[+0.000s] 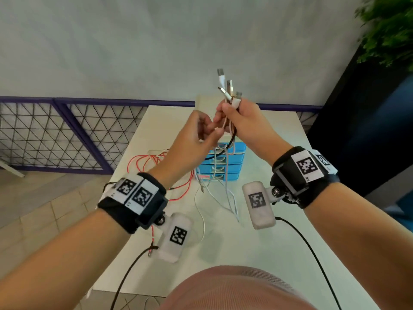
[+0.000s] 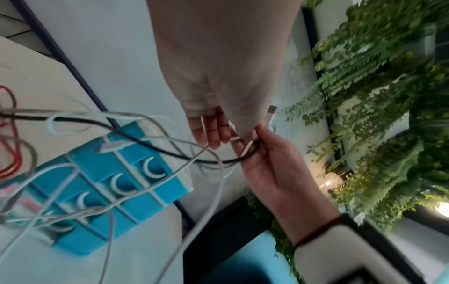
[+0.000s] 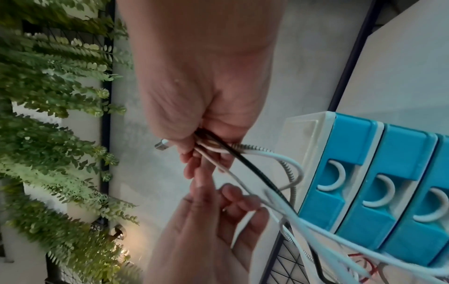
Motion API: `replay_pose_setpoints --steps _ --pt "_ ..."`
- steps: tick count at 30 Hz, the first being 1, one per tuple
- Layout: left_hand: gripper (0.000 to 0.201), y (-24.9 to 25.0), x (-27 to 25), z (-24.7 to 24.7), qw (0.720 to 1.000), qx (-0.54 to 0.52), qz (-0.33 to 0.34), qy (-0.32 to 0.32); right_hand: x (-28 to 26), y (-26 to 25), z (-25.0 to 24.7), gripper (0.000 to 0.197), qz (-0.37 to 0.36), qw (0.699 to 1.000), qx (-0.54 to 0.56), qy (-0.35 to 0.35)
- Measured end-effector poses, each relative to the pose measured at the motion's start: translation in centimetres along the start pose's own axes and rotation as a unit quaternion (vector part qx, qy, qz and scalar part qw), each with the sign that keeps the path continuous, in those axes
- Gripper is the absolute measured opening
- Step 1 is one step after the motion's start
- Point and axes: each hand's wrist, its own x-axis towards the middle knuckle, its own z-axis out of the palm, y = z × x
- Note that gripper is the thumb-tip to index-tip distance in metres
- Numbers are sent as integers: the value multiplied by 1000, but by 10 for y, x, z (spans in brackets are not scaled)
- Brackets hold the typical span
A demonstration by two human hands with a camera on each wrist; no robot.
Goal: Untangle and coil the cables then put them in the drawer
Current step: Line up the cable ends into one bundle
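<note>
- Closest to the person: a red cable (image 1: 154, 166) is sprawled on the white table (image 1: 279, 253) on their left side, loose, nobody touching it. A thin white strand loops across the table in front of it.
- A bit further up, the left hand (image 1: 190, 142) is raised over the table with its fingers curled, pinching one white cable (image 3: 243, 217) just below the other hand. Looks like they're picking a single strand out of the bunch.
- Right next to it, almost touching, the right hand (image 1: 243, 124) is closed tight round a bundle of cables (image 1: 230, 128), with the USB plugs (image 1: 228, 88) sticking up out of the top of the fist. A black cable (image 2: 170, 151) and several white ones hang from under the fist down to the table.
- If it were me: keep that fist steady as the anchor, then run the left fingers down the one strand slowly so loops slip free instead of cinching. Yanking would probably knot it harder.
- Behind and below the hands sits the blue drawer unit (image 1: 232, 162), all drawers looking closed, with the dangling cables draped across its front. So nothing's coiled or put away yet, I'd say.
</note>
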Motion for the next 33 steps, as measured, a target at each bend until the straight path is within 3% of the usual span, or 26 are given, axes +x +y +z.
replay_pose_setpoints --steps 4,9,13,16,20,23,29,31,33 --pt "35 -7 -17 19 999 30 -38 -4 -5 -3 -4 21 7 995 103 4" --pt "18 -38 -28 39 985 92 -42 -142 -4 -6 -5 22 17 988 148 43" --pt "25 -83 -36 40 937 170 -106 -286 -2 -14 -12 16 14 979 192 69" --pt "26 -101 -39 31 897 220 -128 -363 -1 -17 -17 15 -6 985 147 86" --pt "20 -94 -31 15 906 203 -110 -353 2 -9 -18 20 -22 991 87 100" --pt "20 -94 -29 4 880 230 -98 -403 2 -6 -17 20 -18 990 95 104" --pt "34 -104 -35 -10 931 236 -99 -260 -1 -4 -19 19 1 996 14 93" --pt "28 -91 -31 -17 909 228 -152 -314 -2 3 -18 20 6 996 -15 83" --pt "25 -72 -24 -22 870 214 -198 -398 -4 10 -17 21 19 996 -48 67"
